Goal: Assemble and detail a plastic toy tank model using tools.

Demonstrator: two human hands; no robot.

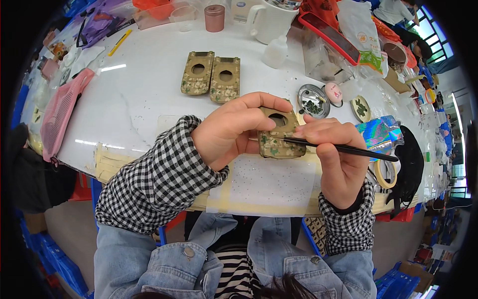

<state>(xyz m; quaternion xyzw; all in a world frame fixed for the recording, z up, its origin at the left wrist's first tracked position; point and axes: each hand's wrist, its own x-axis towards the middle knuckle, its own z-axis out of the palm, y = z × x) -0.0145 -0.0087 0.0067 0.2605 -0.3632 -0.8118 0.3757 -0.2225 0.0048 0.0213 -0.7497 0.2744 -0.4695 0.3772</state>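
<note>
My left hand (pixel 231 127) holds a camouflage-patterned model tank hull (pixel 281 144) with a round hole in its top, thumb and fingers gripping its sides. In my right hand (pixel 341 157) is a thin black tool (pixel 348 149), perhaps a brush or tweezers; its tip touches or nearly touches the hull's near part. Two similar hulls, a left one (pixel 197 82) and a right one (pixel 225 89), lie side by side farther back. To the right sit a round metal dish (pixel 313 94) with small dark green pieces and a shallow lid (pixel 360 108) with more green bits.
A speckled white paper (pixel 266 187) is taped at the table's near edge. A pink mesh pouch (pixel 62 112) lies at left. Behind are a pink canister (pixel 214 19), a white pitcher (pixel 273 22), a squeeze bottle (pixel 275 52) and a red-cased phone (pixel 329 37). Tape (pixel 385 173) lies right.
</note>
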